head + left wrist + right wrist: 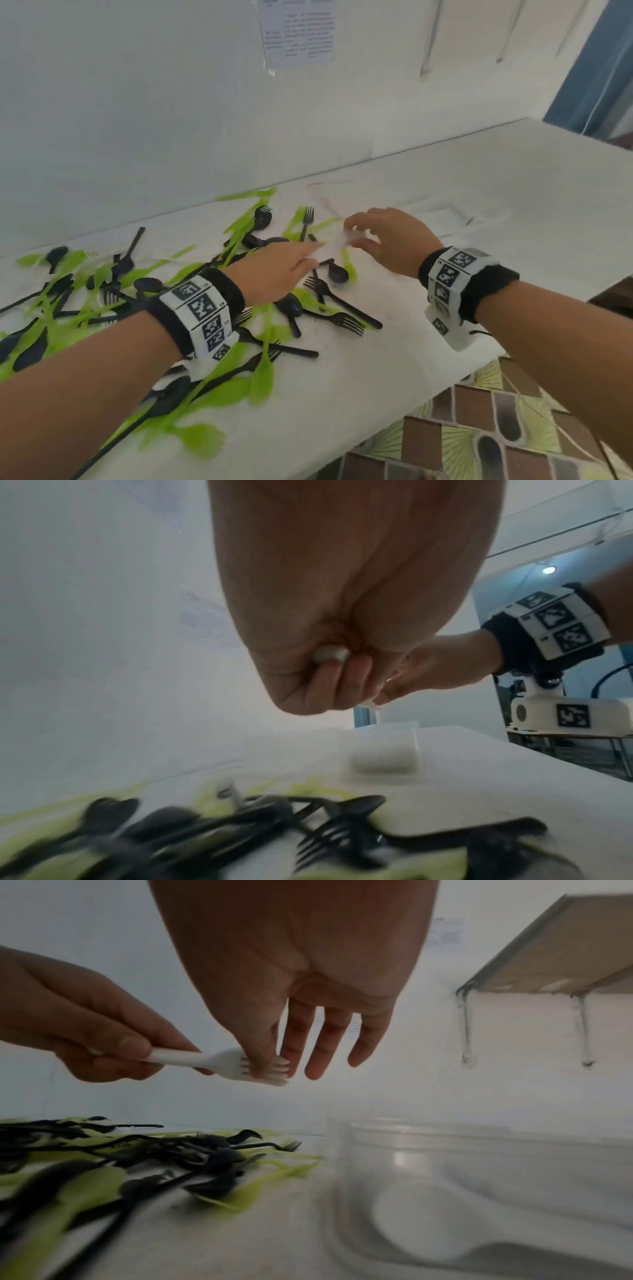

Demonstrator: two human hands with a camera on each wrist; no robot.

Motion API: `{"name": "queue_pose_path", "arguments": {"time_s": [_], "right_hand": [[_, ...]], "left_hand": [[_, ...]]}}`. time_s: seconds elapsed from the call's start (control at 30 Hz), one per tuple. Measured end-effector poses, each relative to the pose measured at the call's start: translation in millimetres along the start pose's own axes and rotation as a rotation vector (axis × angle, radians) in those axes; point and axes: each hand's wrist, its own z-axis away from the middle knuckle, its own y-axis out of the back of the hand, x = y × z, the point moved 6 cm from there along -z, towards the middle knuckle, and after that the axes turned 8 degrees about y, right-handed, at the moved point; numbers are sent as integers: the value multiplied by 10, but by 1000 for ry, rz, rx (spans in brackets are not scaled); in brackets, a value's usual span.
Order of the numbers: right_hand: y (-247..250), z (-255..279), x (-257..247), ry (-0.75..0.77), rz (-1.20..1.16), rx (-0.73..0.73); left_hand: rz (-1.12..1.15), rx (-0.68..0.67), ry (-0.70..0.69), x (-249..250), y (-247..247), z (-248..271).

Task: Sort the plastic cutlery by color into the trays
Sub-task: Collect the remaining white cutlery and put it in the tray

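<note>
- Head view: my left hand (274,270) and my right hand (390,240) meet above the tabletop (479,212), a white fork (334,245) bridging them. Heap of black and green cutlery (144,308) covers the tabletop's left part, up to the wall edge.
- Left wrist view: my left hand (325,656) curls its fingers round the fork's handle end (330,654). Clear tray (380,753) stands near the far wall edge, beyond the blurred cutlery.
- Right wrist view: my left hand (85,1031) pinches the white fork (219,1062) by its handle; my right hand (301,1010), fingers straight and spread, touches the tines with thumb and forefinger. Clear tray (479,1191) sits below, right of the heap (120,1161).
</note>
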Motion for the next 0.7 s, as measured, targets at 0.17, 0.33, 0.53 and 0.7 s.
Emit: {"name": "queue_pose_path", "arguments": {"time_s": [0.17,0.33,0.53,0.7], "right_hand": [[282,218,843,-25,17,25],[548,441,1787,-56,20,-7],[723,477,2419,133,72,-188],[645,398,2702,132,24,-367]], "left_hand": [[-76,-24,-4,694,-172,-642],[-123,-17,-1,1482,-315,-1318],[-18,-65,58,2075,-456,-1935],[-28,-143,78,2137,-647,-2187]]}}
